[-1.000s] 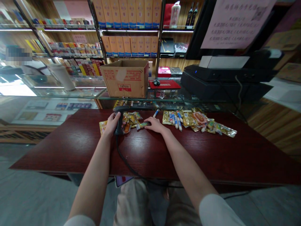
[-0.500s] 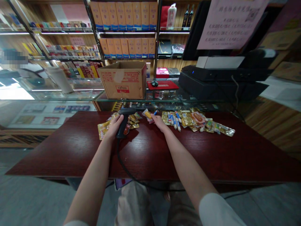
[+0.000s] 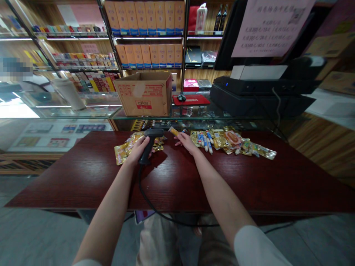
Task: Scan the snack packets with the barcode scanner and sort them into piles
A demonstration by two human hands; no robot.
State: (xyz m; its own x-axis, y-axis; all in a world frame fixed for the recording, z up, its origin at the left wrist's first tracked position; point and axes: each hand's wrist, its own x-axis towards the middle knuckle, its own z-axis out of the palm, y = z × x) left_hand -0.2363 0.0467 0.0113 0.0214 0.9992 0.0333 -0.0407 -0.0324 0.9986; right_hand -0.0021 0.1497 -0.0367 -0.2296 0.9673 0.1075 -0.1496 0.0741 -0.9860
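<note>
My left hand (image 3: pixel 139 148) is wrapped round the grip of a black barcode scanner (image 3: pixel 145 152), whose head is raised toward the middle of the table. Behind and beside it lies a pile of gold snack packets (image 3: pixel 122 152). My right hand (image 3: pixel 186 142) pinches a small snack packet (image 3: pixel 173 131) with a yellow wrapper; its lower part is hidden by the fingers. To the right of this hand are several blue-and-white wrapped sausages (image 3: pixel 205 142), beside more gold packets (image 3: pixel 221 140) and a packet with a brown piece inside (image 3: pixel 233 139).
A glass counter (image 3: pixel 194 117) runs behind the dark red table (image 3: pixel 177 177), bearing an open cardboard box (image 3: pixel 142 98), a mouse (image 3: pixel 181 98) and a black register (image 3: pixel 257 99). The scanner's cable (image 3: pixel 149 201) hangs over the front edge. A person (image 3: pixel 30 81) is at the far left.
The scanner's head has turned and tilted in my left hand. The packet in my right hand has turned, and the fingers on it have shifted.
</note>
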